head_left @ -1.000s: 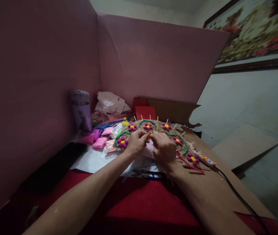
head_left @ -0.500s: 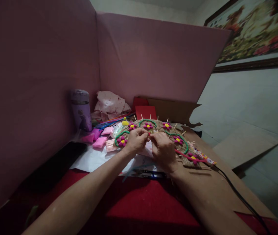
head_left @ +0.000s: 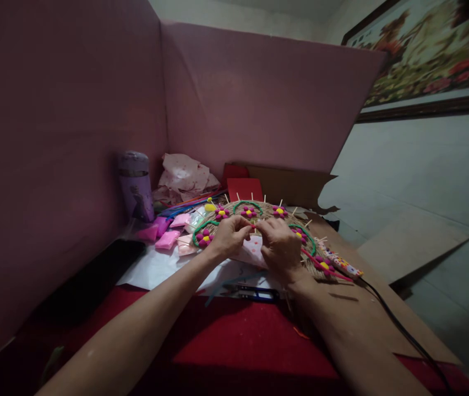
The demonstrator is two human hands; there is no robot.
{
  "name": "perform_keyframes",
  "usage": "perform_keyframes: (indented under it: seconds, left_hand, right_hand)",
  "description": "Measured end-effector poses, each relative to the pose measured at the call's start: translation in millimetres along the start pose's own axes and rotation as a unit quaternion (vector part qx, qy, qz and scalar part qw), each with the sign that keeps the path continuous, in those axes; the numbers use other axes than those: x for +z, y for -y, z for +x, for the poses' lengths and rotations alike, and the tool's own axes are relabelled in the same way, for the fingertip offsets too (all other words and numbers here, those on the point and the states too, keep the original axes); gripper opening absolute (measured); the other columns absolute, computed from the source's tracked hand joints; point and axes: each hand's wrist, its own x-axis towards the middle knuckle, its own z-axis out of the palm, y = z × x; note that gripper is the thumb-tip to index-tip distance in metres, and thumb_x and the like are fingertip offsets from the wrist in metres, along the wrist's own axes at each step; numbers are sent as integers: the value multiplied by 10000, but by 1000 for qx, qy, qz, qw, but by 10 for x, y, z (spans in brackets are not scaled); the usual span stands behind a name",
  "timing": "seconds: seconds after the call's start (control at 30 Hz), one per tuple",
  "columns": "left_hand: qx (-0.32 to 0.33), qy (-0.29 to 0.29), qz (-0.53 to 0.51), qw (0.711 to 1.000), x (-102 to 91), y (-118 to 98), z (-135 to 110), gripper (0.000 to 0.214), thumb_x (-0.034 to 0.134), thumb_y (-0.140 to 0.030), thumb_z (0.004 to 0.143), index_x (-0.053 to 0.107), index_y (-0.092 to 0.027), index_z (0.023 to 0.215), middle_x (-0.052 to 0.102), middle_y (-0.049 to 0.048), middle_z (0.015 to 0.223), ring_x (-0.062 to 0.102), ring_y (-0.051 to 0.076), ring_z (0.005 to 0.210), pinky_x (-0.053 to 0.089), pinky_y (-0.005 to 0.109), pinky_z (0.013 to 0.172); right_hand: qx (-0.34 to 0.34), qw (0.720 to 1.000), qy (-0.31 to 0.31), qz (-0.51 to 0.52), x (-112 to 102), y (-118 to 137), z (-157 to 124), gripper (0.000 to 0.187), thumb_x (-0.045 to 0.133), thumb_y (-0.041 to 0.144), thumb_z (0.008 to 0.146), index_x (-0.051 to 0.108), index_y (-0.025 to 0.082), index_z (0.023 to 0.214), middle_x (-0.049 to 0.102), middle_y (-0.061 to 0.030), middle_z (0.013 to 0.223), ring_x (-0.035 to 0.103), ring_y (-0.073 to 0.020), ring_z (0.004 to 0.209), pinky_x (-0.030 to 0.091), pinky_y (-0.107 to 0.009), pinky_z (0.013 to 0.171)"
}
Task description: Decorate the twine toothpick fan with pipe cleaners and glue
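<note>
My left hand is closed, thumb and fingertips pinching one end of a red pipe cleaner. Close beside it my right hand pinches the same pipe cleaner a short way along. A red bit shows between the two sets of fingertips, and a long tail runs out to the right past my right hand. Both hands are over a round twine-wound wreath with short sticks poking out around its rim. Purple flowers with yellow centres, such as one flower, and curved green pipe cleaners lie on it. My hands hide its near middle.
Snips lie on white paper before me. Pink packets and a purple bottle stand left, near a dark phone-like slab. A patterned glue gun with a black cord rests right, on brown board.
My hands have drawn slightly apart, showing more of the red pipe cleaner between the fingertips. Its tail on the right has shifted. An orange-red scrap now shows on the red cloth.
</note>
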Motion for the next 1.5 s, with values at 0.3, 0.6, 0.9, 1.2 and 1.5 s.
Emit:
perform_keyframes:
  seconds: [0.3,0.6,0.9,1.2,1.5]
  left_hand:
    - [-114,80,-137,981,-91,-81,-44,157,625,-254,644,530,-143,587,478,-47,432,346,33,315,198,163,322]
    - [-157,121,-309,930,-77,-133,-81,193,720,-219,578,562,-109,596,525,-16,519,373,9,391,211,147,360]
    - [-150,47,-262,952,-33,-85,-51,254,744,-287,564,561,-120,620,562,-11,508,397,28,340,230,160,328]
    - [-70,18,-180,981,-4,-65,-54,190,622,-286,653,511,-141,600,482,-50,457,361,38,337,221,174,333]
    - [60,56,148,986,-160,-38,36,41,556,-156,651,569,-146,614,534,-24,576,447,85,555,320,204,512]
  right_hand:
    - [5,995,1,100,15,-20,3,182,461,87,800,604,197,814,580,-38,772,475,-193,777,347,-292,674]
    - [54,959,-54,272,35,8,2,149,496,138,804,625,211,818,649,-21,776,561,-179,747,424,-296,686]
    - [49,966,-42,250,83,17,-12,159,483,154,824,634,194,795,661,-47,786,581,-187,752,441,-309,704]
    - [59,971,-22,231,73,98,-35,148,500,166,827,641,187,788,659,-36,757,582,-177,732,419,-282,692]
    - [18,983,19,184,-48,68,-14,160,483,124,786,616,189,725,607,-33,722,532,-176,747,368,-274,669]
